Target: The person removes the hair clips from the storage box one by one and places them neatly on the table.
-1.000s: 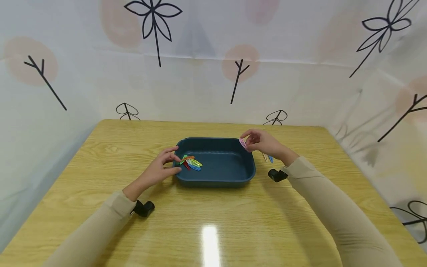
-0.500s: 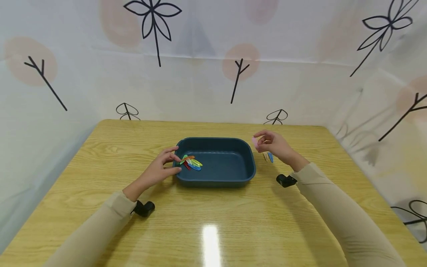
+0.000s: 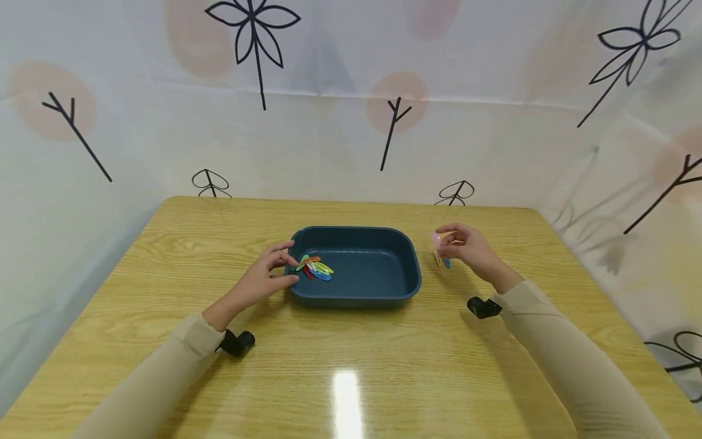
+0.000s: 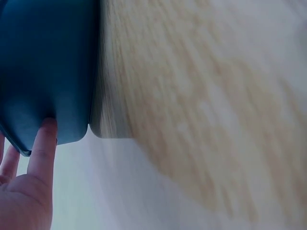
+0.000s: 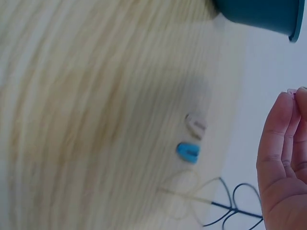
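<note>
Pink clip (image 3: 436,240) in the pinch of right fingers (image 5: 277,125); left fingers (image 3: 281,258) — spread — against the dark-blue tray (image 3: 356,301)

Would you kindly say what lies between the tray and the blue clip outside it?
The right wrist view shows a pale clip on the table between the tray and the blue clip.

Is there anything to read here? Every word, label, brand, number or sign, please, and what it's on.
No readable text anywhere.
Backdrop: line-drawn plants and pale blobs, no writing.
Tray: none visible.
Clips in the tray, pink clip: too small to tell.
Blue clip, tan clip: too blurred to tell.
Table: only wood grain.
</note>
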Action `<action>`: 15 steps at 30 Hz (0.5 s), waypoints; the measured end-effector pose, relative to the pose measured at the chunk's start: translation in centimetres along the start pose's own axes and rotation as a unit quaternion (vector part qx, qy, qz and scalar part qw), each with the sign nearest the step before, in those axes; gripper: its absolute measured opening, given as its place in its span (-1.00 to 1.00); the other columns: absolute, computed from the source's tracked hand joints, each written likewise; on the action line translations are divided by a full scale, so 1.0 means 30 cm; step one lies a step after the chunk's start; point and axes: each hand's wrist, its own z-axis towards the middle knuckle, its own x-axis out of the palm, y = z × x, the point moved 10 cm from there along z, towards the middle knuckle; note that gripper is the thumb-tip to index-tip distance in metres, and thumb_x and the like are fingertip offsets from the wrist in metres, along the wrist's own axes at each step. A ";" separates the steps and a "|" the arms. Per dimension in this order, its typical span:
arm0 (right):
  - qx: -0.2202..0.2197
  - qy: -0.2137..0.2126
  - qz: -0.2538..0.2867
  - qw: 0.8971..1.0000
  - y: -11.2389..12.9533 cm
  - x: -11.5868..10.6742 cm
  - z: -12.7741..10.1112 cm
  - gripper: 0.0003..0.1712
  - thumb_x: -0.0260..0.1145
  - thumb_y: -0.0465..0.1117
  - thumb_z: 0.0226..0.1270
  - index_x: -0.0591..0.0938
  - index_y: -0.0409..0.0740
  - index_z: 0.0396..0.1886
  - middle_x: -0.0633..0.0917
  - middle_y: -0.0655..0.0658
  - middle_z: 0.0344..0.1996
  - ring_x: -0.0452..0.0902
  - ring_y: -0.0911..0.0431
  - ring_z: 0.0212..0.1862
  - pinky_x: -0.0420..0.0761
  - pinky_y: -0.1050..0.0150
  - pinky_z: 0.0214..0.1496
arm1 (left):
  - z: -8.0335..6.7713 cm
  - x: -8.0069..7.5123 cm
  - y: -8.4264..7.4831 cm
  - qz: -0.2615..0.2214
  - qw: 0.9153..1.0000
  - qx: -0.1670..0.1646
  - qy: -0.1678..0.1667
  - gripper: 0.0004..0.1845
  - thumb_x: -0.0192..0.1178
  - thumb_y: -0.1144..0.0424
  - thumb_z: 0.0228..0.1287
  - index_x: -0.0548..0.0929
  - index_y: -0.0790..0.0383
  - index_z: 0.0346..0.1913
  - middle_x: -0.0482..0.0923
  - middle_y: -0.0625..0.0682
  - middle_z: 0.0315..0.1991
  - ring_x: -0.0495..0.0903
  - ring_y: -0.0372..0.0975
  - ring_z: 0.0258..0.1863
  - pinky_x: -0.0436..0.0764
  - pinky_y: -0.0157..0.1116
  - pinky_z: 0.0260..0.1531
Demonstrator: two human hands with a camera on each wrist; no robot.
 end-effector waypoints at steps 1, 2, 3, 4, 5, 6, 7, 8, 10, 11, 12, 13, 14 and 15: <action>0.001 -0.002 -0.001 1.000 -0.006 -0.005 -0.003 -0.50 0.22 -0.37 0.30 0.36 -0.34 0.21 0.49 -0.31 -0.23 0.54 -0.07 -0.19 0.55 -0.05 -0.05 | -0.001 0.000 -0.001 0.000 1.000 0.000 0.001 -0.74 0.24 0.35 0.21 0.50 0.44 -0.11 0.03 0.12 0.40 0.24 0.16 0.23 0.43 0.01 0.09; 0.002 -0.005 0.001 1.000 -0.013 -0.009 -0.006 -0.51 0.21 -0.37 0.30 0.36 -0.35 0.21 0.49 -0.30 -0.24 0.54 -0.07 -0.19 0.55 -0.04 -0.05 | -0.001 0.000 0.000 0.000 1.000 -0.002 0.001 -0.74 0.24 0.35 0.22 0.50 0.44 -0.11 0.03 0.11 0.40 0.24 0.15 0.23 0.42 0.01 0.09; 0.003 -0.007 0.002 1.000 -0.021 -0.014 -0.008 -0.51 0.21 -0.38 0.30 0.36 -0.36 0.21 0.49 -0.30 -0.24 0.54 -0.06 -0.20 0.55 -0.04 -0.04 | -0.002 -0.001 0.000 0.000 1.000 -0.004 0.001 -0.74 0.24 0.34 0.22 0.50 0.44 -0.11 0.03 0.11 0.40 0.24 0.15 0.23 0.42 0.00 0.09; 0.004 -0.007 0.006 1.000 -0.026 -0.017 -0.010 -0.51 0.20 -0.39 0.30 0.35 -0.37 0.21 0.49 -0.29 -0.24 0.55 -0.04 -0.21 0.55 -0.04 -0.03 | -0.004 -0.002 0.001 -0.001 1.000 -0.006 0.001 -0.74 0.24 0.34 0.22 0.50 0.44 -0.11 0.03 0.10 0.40 0.24 0.14 0.23 0.42 0.00 0.09; 0.003 -0.008 0.009 1.000 -0.032 -0.021 -0.011 -0.50 0.20 -0.39 0.30 0.35 -0.38 0.22 0.49 -0.29 -0.25 0.55 -0.04 -0.21 0.55 -0.04 -0.02 | -0.005 -0.003 0.002 -0.001 1.000 -0.007 0.000 -0.74 0.24 0.34 0.22 0.50 0.44 -0.11 0.03 0.10 0.40 0.24 0.14 0.23 0.42 0.00 0.10; 0.002 -0.009 0.012 1.000 -0.037 -0.025 -0.014 -0.50 0.20 -0.39 0.30 0.34 -0.39 0.22 0.49 -0.28 -0.25 0.56 -0.02 -0.21 0.55 -0.03 -0.01 | -0.005 -0.004 0.003 -0.002 1.000 -0.008 0.000 -0.74 0.24 0.34 0.22 0.50 0.44 -0.11 0.03 0.10 0.40 0.24 0.14 0.23 0.42 0.00 0.10; 0.002 -0.010 0.013 1.000 -0.043 -0.030 -0.018 -0.50 0.19 -0.40 0.30 0.34 -0.39 0.22 0.49 -0.28 -0.25 0.56 0.01 -0.22 0.55 -0.02 -0.01 | -0.006 -0.004 0.004 -0.002 1.000 -0.007 0.000 -0.74 0.24 0.34 0.22 0.50 0.44 -0.11 0.03 0.11 0.40 0.24 0.14 0.23 0.42 0.00 0.10; 0.002 -0.012 0.015 1.000 -0.049 -0.036 -0.021 -0.50 0.19 -0.41 0.30 0.34 -0.40 0.21 0.49 -0.27 -0.26 0.56 0.03 -0.24 0.55 -0.02 -0.01 | -0.005 -0.004 0.005 -0.002 1.000 -0.006 0.000 -0.74 0.23 0.34 0.22 0.50 0.45 -0.11 0.03 0.11 0.40 0.24 0.14 0.23 0.42 0.00 0.10; 0.002 -0.014 0.011 1.000 -0.060 -0.047 -0.028 -0.49 0.20 -0.42 0.29 0.33 -0.41 0.22 0.49 -0.27 -0.26 0.56 0.04 -0.24 0.56 0.02 -0.02 | -0.002 -0.003 0.006 -0.004 1.000 -0.002 0.000 -0.74 0.23 0.34 0.22 0.50 0.45 -0.11 0.03 0.12 0.40 0.24 0.15 0.24 0.42 0.00 0.10; 0.004 -0.016 0.007 1.000 -0.068 -0.054 -0.031 -0.50 0.19 -0.43 0.29 0.33 -0.41 0.22 0.49 -0.27 -0.27 0.56 0.03 -0.24 0.57 0.04 -0.03 | -0.001 -0.003 0.005 -0.005 1.000 0.000 0.000 -0.74 0.23 0.34 0.23 0.50 0.45 -0.11 0.03 0.13 0.39 0.24 0.15 0.23 0.42 0.00 0.10; 0.007 -0.018 0.004 1.000 -0.076 -0.059 -0.034 -0.50 0.18 -0.44 0.29 0.33 -0.42 0.21 0.49 -0.27 -0.27 0.56 0.05 -0.25 0.59 0.06 -0.05 | 0.000 -0.002 0.004 -0.005 1.000 0.002 0.000 -0.74 0.23 0.34 0.22 0.50 0.45 -0.11 0.03 0.13 0.39 0.24 0.15 0.23 0.42 -0.01 0.10; 0.011 -0.019 0.000 1.000 -0.086 -0.065 -0.035 -0.51 0.18 -0.45 0.29 0.34 -0.42 0.21 0.50 -0.27 -0.27 0.56 0.05 -0.25 0.60 0.09 -0.07 | 0.000 -0.002 0.003 -0.005 1.000 0.003 0.001 -0.74 0.23 0.34 0.23 0.50 0.45 -0.11 0.03 0.13 0.39 0.24 0.15 0.24 0.42 -0.01 0.10; 0.016 -0.020 -0.006 1.000 -0.097 -0.070 -0.036 -0.50 0.17 -0.46 0.29 0.34 -0.43 0.22 0.50 -0.27 -0.27 0.56 0.06 -0.26 0.61 0.12 -0.09 | 0.000 -0.003 0.003 -0.004 1.000 0.002 0.000 -0.74 0.23 0.34 0.23 0.50 0.44 -0.11 0.03 0.13 0.39 0.24 0.15 0.24 0.42 -0.01 0.10; 0.021 -0.020 -0.014 0.999 -0.107 -0.074 -0.036 -0.50 0.17 -0.46 0.28 0.34 -0.43 0.22 0.50 -0.28 -0.27 0.56 0.08 -0.27 0.62 0.15 -0.12 | -0.001 -0.004 0.002 -0.004 1.000 0.001 -0.002 -0.74 0.23 0.34 0.23 0.50 0.44 -0.11 0.03 0.13 0.39 0.24 0.15 0.24 0.42 -0.01 0.10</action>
